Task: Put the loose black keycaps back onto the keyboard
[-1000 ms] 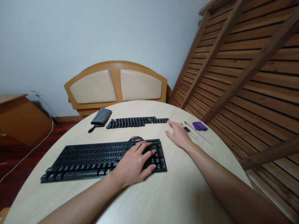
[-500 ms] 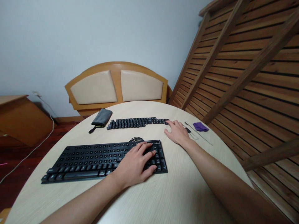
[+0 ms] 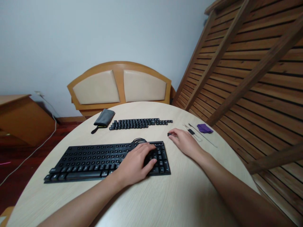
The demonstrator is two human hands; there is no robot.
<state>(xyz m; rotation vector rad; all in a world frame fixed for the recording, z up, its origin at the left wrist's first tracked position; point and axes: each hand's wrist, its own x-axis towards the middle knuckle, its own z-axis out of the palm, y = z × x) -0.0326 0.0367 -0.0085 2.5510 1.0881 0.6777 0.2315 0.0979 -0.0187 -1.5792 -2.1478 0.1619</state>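
Observation:
A black keyboard (image 3: 94,157) lies on the round table, its upper rows bare of keycaps while the lower row and number pad carry theirs. My left hand (image 3: 136,162) rests with fingers apart over the keyboard's right part, hiding some keys beneath it. Between the thumb and forefinger of my right hand (image 3: 183,140) is a small black keycap (image 3: 169,134), held just above or on the tabletop. Beyond it, loose black keycaps (image 3: 132,124) stand in rows across the table.
A wire keycap puller (image 3: 191,131), a thin brush (image 3: 203,136) and a purple cloth (image 3: 204,128) lie at the right. A dark pouch (image 3: 104,117) sits at the back left. A coiled cable (image 3: 139,140) is behind the keyboard. Wooden slats (image 3: 260,94) rise at the right.
My right hand has drawn back from the right end of the keycap rows, bringing a keycap pinched in its fingers. My left hand has stayed on the keyboard. The view has shifted slightly.

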